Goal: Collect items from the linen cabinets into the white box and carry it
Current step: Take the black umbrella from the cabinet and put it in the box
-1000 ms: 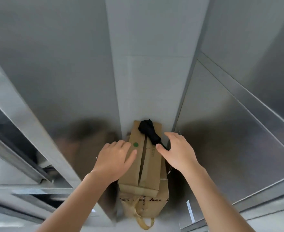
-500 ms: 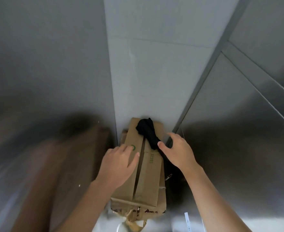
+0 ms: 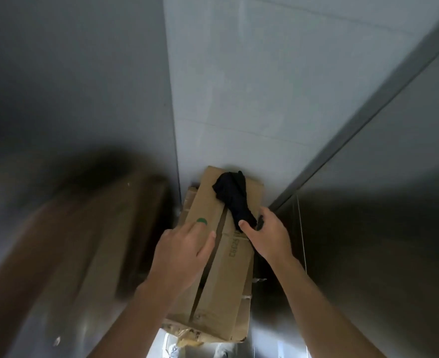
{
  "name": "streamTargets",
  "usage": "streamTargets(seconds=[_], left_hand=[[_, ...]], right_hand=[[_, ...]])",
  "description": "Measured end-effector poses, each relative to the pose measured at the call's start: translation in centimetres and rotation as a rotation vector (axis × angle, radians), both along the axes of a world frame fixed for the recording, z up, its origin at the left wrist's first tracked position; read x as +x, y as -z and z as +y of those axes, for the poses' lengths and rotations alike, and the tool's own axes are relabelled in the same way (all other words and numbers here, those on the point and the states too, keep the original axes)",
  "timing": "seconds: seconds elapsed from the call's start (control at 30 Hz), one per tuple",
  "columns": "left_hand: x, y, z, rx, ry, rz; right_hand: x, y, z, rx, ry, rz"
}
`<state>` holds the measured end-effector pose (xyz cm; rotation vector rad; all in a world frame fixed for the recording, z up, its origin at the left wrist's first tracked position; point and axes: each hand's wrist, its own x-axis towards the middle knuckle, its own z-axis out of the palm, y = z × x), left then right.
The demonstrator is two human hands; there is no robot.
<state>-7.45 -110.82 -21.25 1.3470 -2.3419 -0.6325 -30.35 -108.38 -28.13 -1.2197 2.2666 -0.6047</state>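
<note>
A brown cardboard box [image 3: 228, 285] stands in the narrow gap between two steel cabinets, on top of another cardboard box. A black bundle of cloth [image 3: 232, 195] lies on its far end. My left hand [image 3: 184, 251] rests flat on the box's left flap, fingers spread, near a green dot [image 3: 202, 221]. My right hand [image 3: 267, 233] is at the box's right edge, thumb and fingers closing around the near end of the black cloth. No white box is in view.
A steel cabinet side [image 3: 71, 112] rises on the left, with a blurred reflection of the box. Another steel cabinet [image 3: 381, 189] stands on the right. A white wall [image 3: 265, 86] closes the gap behind. White things [image 3: 195, 351] show below the boxes.
The view has tilted and closed in on the box. My right hand has moved onto the near end of the black cloth. My left hand has slid a little further along the left flap.
</note>
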Motion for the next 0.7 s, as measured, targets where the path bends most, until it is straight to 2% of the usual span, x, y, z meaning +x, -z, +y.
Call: streamTargets(seconds=[0.1, 0.2, 0.3, 0.5, 0.7], left_hand=[[-1.4, 2.3, -1.8, 0.025, 0.014, -0.063], [-2.0, 4.9, -3.2, 0.046, 0.042, -0.14], [-1.8, 6.7, -3.7, 0.089, 0.037, -0.121], [-1.4, 8.0, -4.0, 0.145, 0.021, -0.12], [-1.2, 7.9, -4.2, 0.167, 0.0, -0.122]], right_hand=[[-1.1, 4.5, -2.8, 0.007, 0.025, -0.144], [-2.3, 8.9, -5.2, 0.024, 0.055, -0.141], [-2.4, 11.8, -6.1, 0.027, 0.042, -0.12], [-2.4, 14.0, -6.8, -0.024, 0.042, -0.022], [-3.0, 14.1, -7.3, 0.019, 0.07, -0.107]])
